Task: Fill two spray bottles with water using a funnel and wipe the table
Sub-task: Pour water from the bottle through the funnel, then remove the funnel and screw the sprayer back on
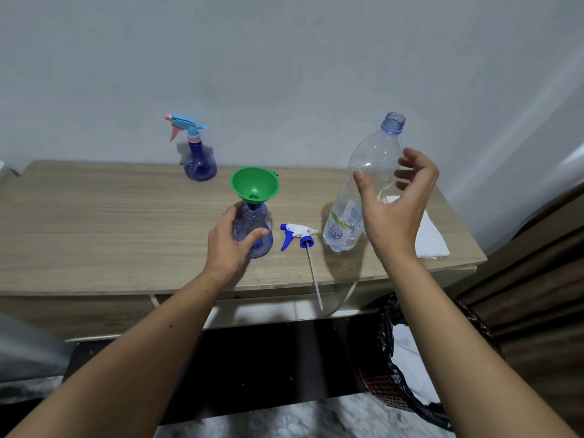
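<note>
Nearest the viewer, a bin lined with black plastic is seen on the floor below the worktop's front edge. On the worktop, the near spray bottle is clasped low on its body by the left hand, presumably so that it is steadied under the green funnel seated upright in its open neck. Just right of it, the detached white-and-blue trigger head is laid on its side, its dip tube projecting past the front edge; it appears to have been set aside to free the neck for filling. Further right, the uncapped water bottle is shown leaning, its base on the worktop and only a little water left at the bottom. The right hand is held open around its middle, fingers spread; whether the plastic is touched cannot be told. A white cloth, likely reserved for wiping, lies behind that hand. Farthest back, by the wall, the second spray bottle stands with its pink-and-blue head fitted, well apart from both hands.
</note>
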### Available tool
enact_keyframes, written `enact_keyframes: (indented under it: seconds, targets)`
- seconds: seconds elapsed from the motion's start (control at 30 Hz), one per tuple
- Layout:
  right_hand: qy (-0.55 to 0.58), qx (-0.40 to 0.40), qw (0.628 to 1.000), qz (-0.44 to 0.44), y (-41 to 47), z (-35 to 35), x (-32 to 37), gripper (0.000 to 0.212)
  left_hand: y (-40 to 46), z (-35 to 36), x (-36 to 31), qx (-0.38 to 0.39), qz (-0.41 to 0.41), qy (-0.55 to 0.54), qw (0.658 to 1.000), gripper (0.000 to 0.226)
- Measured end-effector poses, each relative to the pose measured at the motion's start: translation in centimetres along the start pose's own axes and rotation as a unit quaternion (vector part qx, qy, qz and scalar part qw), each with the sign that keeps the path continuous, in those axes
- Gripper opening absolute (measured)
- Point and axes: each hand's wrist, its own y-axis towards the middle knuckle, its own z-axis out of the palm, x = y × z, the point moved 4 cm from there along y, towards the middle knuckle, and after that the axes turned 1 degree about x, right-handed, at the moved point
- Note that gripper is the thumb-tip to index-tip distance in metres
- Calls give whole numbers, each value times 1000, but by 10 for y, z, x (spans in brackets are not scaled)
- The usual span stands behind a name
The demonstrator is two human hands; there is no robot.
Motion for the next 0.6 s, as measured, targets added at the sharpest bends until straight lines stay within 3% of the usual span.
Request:
enact_keyframes:
  seconds: [0.27, 0.43, 0.6]
  targets:
    - [27, 158, 986, -34, -40, 53, 16, 46, -2, 0, -1, 1, -10, -5, 1000, 70]
    - [21, 260, 956, -134, -48, 90, 21, 29, -1, 0, 1, -1, -12, -9, 1000, 73]
    - [-1, 297, 942, -158, -51, 116, 20, 21, 0, -1, 2, -5, 2, 1, 1000, 69]
